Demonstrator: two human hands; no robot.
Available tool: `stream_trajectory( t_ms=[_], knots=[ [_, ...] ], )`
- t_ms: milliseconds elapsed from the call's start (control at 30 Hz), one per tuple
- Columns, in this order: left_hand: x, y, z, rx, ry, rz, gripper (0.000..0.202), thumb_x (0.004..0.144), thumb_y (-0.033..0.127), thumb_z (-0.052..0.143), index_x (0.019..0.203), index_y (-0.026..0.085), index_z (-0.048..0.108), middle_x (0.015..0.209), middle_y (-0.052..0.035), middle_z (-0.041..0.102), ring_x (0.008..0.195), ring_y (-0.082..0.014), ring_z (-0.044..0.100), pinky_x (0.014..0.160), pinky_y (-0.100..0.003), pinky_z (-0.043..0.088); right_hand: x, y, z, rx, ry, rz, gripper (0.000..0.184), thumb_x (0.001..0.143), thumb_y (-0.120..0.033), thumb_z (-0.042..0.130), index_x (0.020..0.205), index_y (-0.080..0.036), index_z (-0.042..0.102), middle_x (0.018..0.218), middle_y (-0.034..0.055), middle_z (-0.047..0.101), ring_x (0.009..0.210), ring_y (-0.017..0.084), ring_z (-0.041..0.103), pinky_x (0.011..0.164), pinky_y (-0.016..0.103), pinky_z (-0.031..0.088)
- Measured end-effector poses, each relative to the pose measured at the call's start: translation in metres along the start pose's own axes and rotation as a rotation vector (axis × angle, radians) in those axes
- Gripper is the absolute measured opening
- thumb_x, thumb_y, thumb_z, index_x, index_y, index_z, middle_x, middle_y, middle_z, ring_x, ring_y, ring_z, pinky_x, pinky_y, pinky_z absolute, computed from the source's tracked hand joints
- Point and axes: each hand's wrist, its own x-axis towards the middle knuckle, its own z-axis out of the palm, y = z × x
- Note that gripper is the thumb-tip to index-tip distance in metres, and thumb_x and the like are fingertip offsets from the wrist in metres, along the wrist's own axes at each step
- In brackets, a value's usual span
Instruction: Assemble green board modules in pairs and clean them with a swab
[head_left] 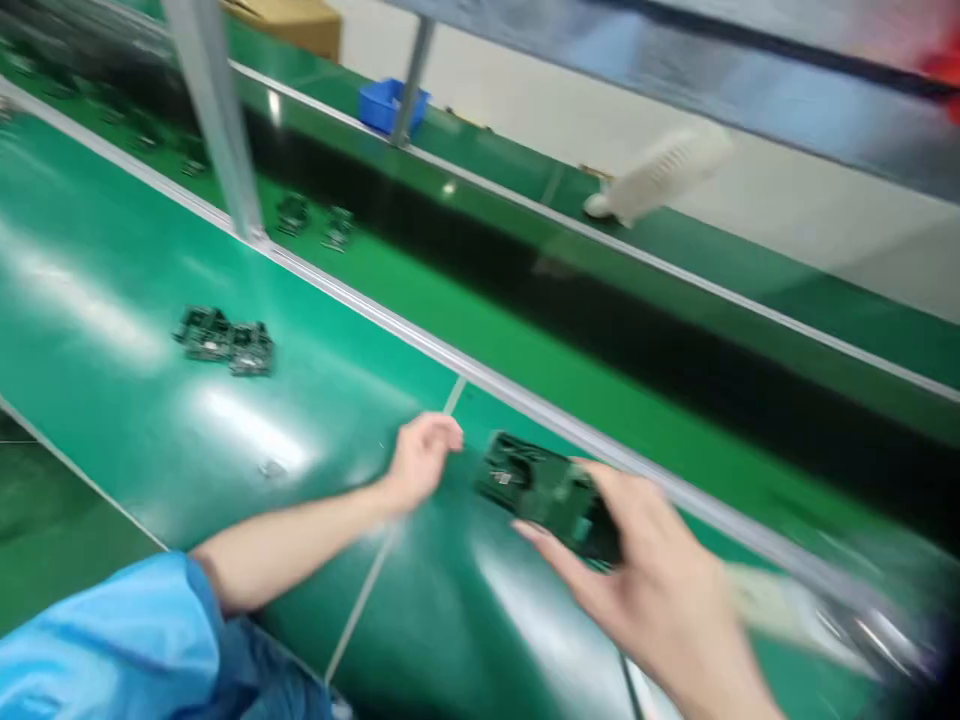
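- Head view: the right hand (660, 570) grasps a dark green circuit board (547, 495), its thumb along the long side facing the counter's near edge and its fingers around the opposite side.
- The circuit board juts out of the right hand toward the left hand, its right end by the palm, its left end free; it is held above the green counter (360, 380), close to the rail (420, 338) along the far edge.
- The left hand (420, 462) is just beside the board's free end, apart from it, fingers curled; blur hides whether anything is pinched there.
- Two board assemblies (206, 333) lie side by side on the counter, left of the left hand, between the far and near edges.
- A small blurred piece (271, 468) lies nearer the near edge.
- Beyond the far edge, more boards (292, 213) sit on a green strip near a metal post (214, 120).
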Motion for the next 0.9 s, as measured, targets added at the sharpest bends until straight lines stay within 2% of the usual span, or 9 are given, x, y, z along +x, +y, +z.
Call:
stream_trajectory(
  t_ms=[100, 167, 233, 333, 433, 533, 633, 767, 900],
  knots=[
    [-0.018, 0.002, -0.013, -0.093, -0.128, -0.090, 0.036, 0.095, 0.047, 0.057, 0.106, 0.014, 0.063, 0.095, -0.0055, 0.069, 0.085, -0.0173, 0.068, 0.083, -0.039, 0.059, -0.070, -0.044, 0.000, -0.049, -0.336, 0.169, 0.046, 0.090, -0.052, 0.060, 0.127, -0.023, 0.054, 0.105, 0.0123, 0.067, 0.075, 0.027, 0.072, 0.057, 0.036, 0.058],
    [-0.041, 0.008, -0.025, -0.102, -0.247, -0.132, 0.036, 0.092, 0.048, 0.060, 0.107, 0.016, 0.066, 0.099, -0.0062, 0.072, 0.095, -0.0199, 0.070, 0.093, -0.041, 0.057, -0.094, -0.068, 0.010, -0.079, -0.510, 0.322, 0.054, 0.089, -0.053, 0.062, 0.130, -0.019, 0.054, 0.108, 0.0135, 0.066, 0.073, 0.026, 0.071, 0.058, 0.036, 0.056],
    [-0.070, 0.021, -0.039, -0.075, -0.379, -0.157, 0.039, 0.086, 0.049, 0.066, 0.111, 0.019, 0.068, 0.107, -0.0067, 0.074, 0.106, -0.0232, 0.069, 0.100, -0.041, 0.054, -0.106, -0.083, 0.019, -0.021, -0.570, 0.400, 0.061, 0.090, -0.055, 0.062, 0.136, -0.018, 0.050, 0.113, 0.0154, 0.063, 0.079, 0.028, 0.072, 0.062, 0.037, 0.057],
    [-0.110, 0.042, -0.057, 0.010, -0.485, -0.162, 0.052, 0.081, 0.045, 0.072, 0.127, 0.022, 0.062, 0.127, -0.0087, 0.069, 0.121, -0.0270, 0.063, 0.107, -0.043, 0.049, -0.117, -0.092, 0.025, 0.173, -0.499, 0.430, 0.073, 0.086, -0.058, 0.066, 0.142, -0.016, 0.044, 0.122, 0.0181, 0.059, 0.095, 0.033, 0.070, 0.072, 0.043, 0.059],
    [-0.133, 0.051, -0.062, 0.109, -0.468, -0.134, 0.052, 0.083, 0.040, 0.069, 0.131, 0.022, 0.058, 0.130, -0.0113, 0.067, 0.123, -0.0284, 0.062, 0.108, -0.046, 0.047, -0.137, -0.092, 0.032, 0.458, -0.288, 0.444, 0.087, 0.080, -0.057, 0.073, 0.147, -0.018, 0.035, 0.137, 0.0195, 0.050, 0.113, 0.033, 0.063, 0.083, 0.048, 0.059],
    [-0.136, 0.048, -0.060, 0.171, -0.399, -0.082, 0.045, 0.086, 0.039, 0.064, 0.127, 0.020, 0.059, 0.120, -0.0112, 0.071, 0.121, -0.0282, 0.063, 0.111, -0.049, 0.045, -0.161, -0.092, 0.046, 0.749, -0.072, 0.497, 0.083, 0.082, -0.050, 0.073, 0.148, -0.022, 0.033, 0.141, 0.0171, 0.048, 0.098, 0.023, 0.065, 0.075, 0.040, 0.061],
    [-0.132, 0.045, -0.057, 0.194, -0.360, -0.048, 0.039, 0.086, 0.037, 0.063, 0.121, 0.021, 0.062, 0.113, -0.0088, 0.074, 0.117, -0.0267, 0.065, 0.114, -0.050, 0.041, -0.177, -0.098, 0.059, 0.861, 0.049, 0.591, 0.068, 0.087, -0.045, 0.068, 0.144, -0.024, 0.038, 0.132, 0.0144, 0.056, 0.076, 0.016, 0.063, 0.064, 0.035, 0.059],
    [-0.130, 0.048, -0.051, 0.190, -0.332, -0.025, 0.020, 0.086, 0.034, 0.061, 0.102, 0.022, 0.067, 0.103, -0.0050, 0.076, 0.111, -0.0250, 0.068, 0.116, -0.052, 0.039, -0.183, -0.107, 0.066, 0.847, 0.124, 0.615, 0.060, 0.087, -0.049, 0.066, 0.138, -0.024, 0.046, 0.131, 0.0143, 0.059, 0.071, 0.016, 0.061, 0.063, 0.035, 0.058],
    [-0.130, 0.050, -0.045, 0.185, -0.302, -0.011, 0.010, 0.086, 0.030, 0.061, 0.088, 0.022, 0.067, 0.091, -0.0013, 0.076, 0.103, -0.0233, 0.070, 0.114, -0.053, 0.042, -0.182, -0.106, 0.067, 0.887, 0.118, 0.595, 0.061, 0.086, -0.051, 0.067, 0.137, -0.024, 0.048, 0.128, 0.0136, 0.060, 0.070, 0.015, 0.061, 0.062, 0.035, 0.058]
  ],
)
